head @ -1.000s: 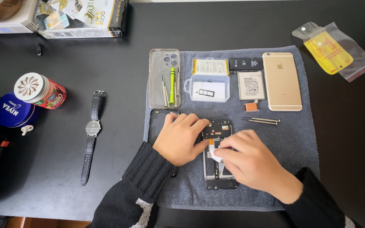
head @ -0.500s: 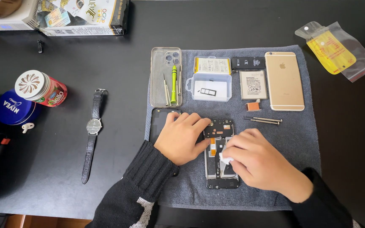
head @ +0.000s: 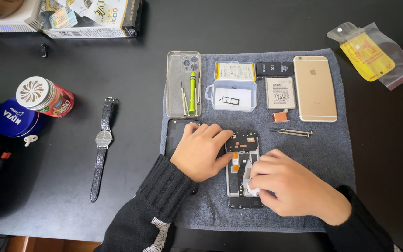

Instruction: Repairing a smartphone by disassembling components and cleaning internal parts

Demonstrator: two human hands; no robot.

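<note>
Head view: black table (head: 94,219) with a grey towel (head: 332,163) spread as a work mat; wood floor shows at the bottom left edge. Opened phone (head: 242,163), back removed, board and orange flex visible, lies on the towel's front middle. Left hand (head: 201,151) flat, fingers spread, pressing on a black back cover (head: 176,135) just left of the phone, fingertips touching the phone's top edge. Right hand (head: 295,186) curled narrow, pinching a small white piece (head: 253,190) against the phone's lower half.

Containers: small clear plastic box (head: 232,95), lid open, holds a dark SIM tray (head: 230,100). Clear phone case (head: 183,84) used as a tray, holding a green screwdriver (head: 192,91) and thin metal tools. On the towel also a battery (head: 280,93), gold phone (head: 314,88) face down, two metal rods (head: 291,132). Off the towel: yellow pack in a clear bag (head: 374,53) far right, wristwatch (head: 102,149), blue tin (head: 12,119), red can (head: 45,97), printed cardboard box (head: 94,18) top left.
</note>
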